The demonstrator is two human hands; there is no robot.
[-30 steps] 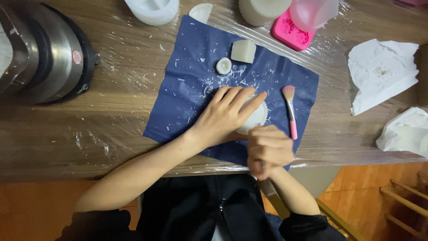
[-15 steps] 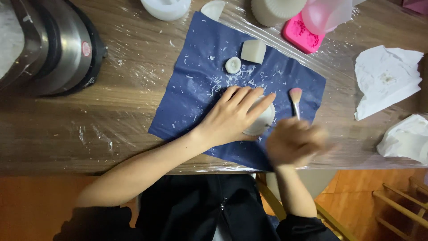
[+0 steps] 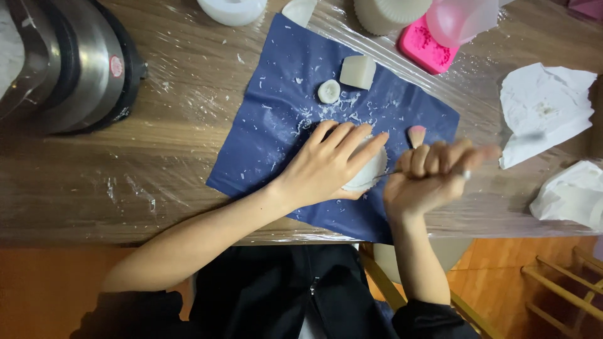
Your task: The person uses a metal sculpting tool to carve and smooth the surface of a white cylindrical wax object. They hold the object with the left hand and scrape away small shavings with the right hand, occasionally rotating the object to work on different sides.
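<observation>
**Hands at work on a white lump over a blue cloth**

A wooden table (image 3: 188,182) wrapped in clear plastic film is filling the view, with a dark blue cloth (image 3: 276,144) lying spread across its middle and white shavings scattered over it. The left hand (image 3: 330,166) is lying flat with fingers stretched over a rounded white lump (image 3: 370,172), pressing it down on the cloth near the near edge. The right hand (image 3: 433,179) is clenching into a fist just beside the lump, gripping a thin tool (image 3: 384,176) whose slim tip is reaching the lump's side; what kind of tool it is cannot be told. A small pink brush head (image 3: 416,134) is showing just behind the fist. Farther back on the cloth a white round piece (image 3: 328,91) and a white block (image 3: 358,71) are sitting close together. A pink mould (image 3: 427,47) is resting beyond the cloth, crumpled white paper (image 3: 543,110) is lying to the right, and a large steel pot (image 3: 69,69) is standing at the left.
</observation>
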